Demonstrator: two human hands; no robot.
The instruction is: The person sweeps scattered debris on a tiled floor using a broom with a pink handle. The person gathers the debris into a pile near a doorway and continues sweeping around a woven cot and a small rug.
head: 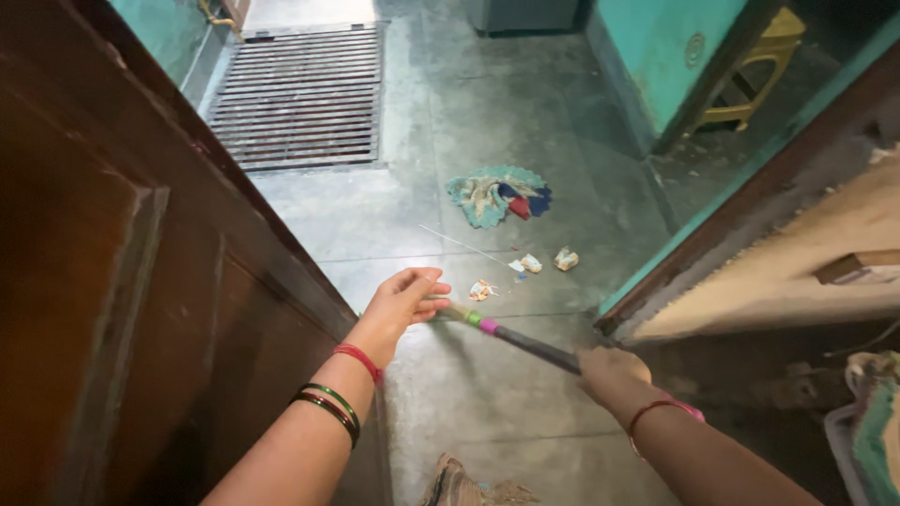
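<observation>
Both arms are reaching forward: left hand [405, 302] is curling loosely around the broom handle [511, 334], right hand [611, 371] is clamping its grip lower down.

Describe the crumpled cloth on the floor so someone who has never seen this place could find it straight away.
Start at the metal floor grate at the far end of the grey floor, then look right and nearer, toward the teal wall. There lies the crumpled cloth, teal-edged with dark blue and red patches. It is far bigger and more colourful than the small pale paper scraps just in front of it.
</observation>
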